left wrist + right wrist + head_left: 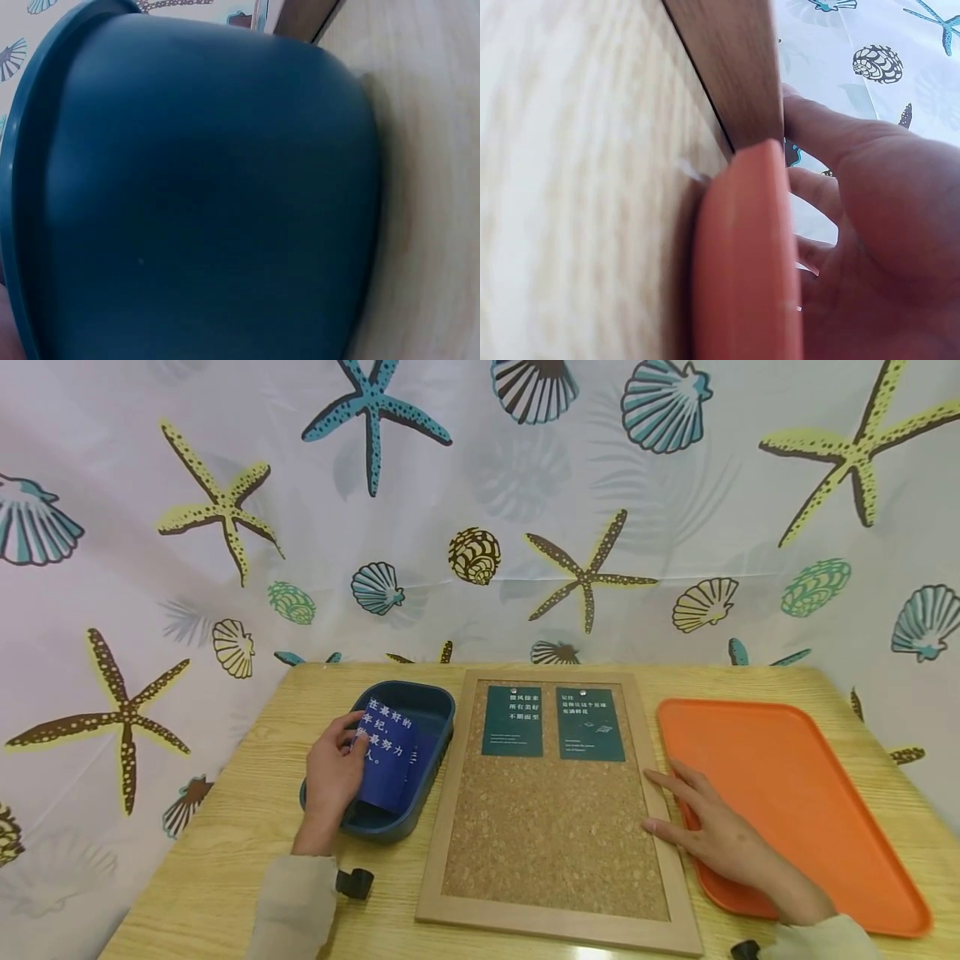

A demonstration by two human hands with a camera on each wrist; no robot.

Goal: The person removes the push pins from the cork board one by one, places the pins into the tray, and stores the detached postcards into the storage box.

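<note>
Pinched between thumb and fingers of the left hand [335, 774], a dark blue card [386, 750] with white printed characters stands tilted over the blue bin [438, 710], its lower edge down inside the bin, where more blue cards seem to lie behind it. That bin sits just left of the cork board [551, 827], nearly touching its pale wooden frame; the left wrist view shows only the bin's dark outer wall [210, 202] against the wooden surface [427, 187]. On the other side of the cork board the right hand [720, 831] lies flat with its fingers spread and straight, holding nothing: its fingertips rest on the board's right frame edge while the palm lies over the near left rim of the orange tray [810, 793], which sits just right of the board. From the right wrist view, the tray's rim [742, 255] meets the frame and the fingers [832, 142] reach across them. Two dark green cards [513, 720] are fixed side by side at the top of the cork board. A seashell and starfish curtain [480, 510] hangs behind the surface [217, 868].
</note>
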